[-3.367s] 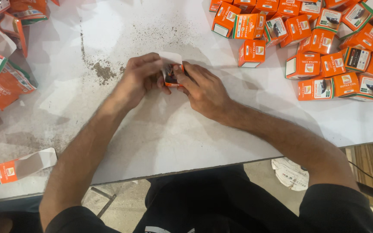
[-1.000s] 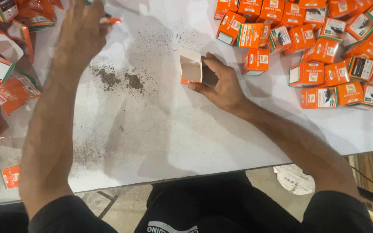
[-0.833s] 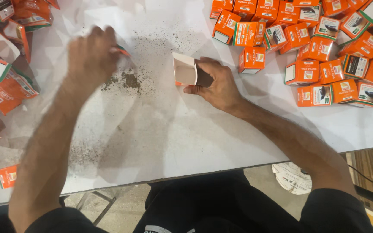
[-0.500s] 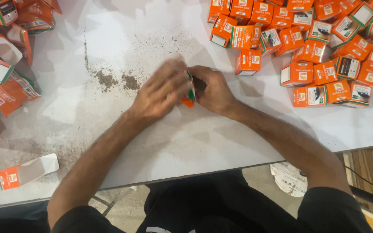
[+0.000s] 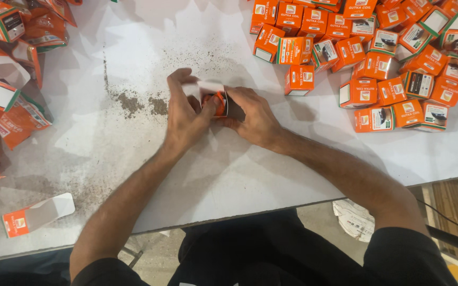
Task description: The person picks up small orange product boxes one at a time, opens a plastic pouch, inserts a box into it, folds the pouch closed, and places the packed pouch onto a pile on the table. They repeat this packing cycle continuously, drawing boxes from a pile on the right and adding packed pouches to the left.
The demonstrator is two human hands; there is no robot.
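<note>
Hands meet mid-table: left hand (image 5: 184, 114) and right hand (image 5: 255, 114) each hold a closed grip on the small orange carton (image 5: 216, 100).

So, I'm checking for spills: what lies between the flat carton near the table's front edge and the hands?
Head view: between flat carton and hands, only table with faint dark grit.
</note>
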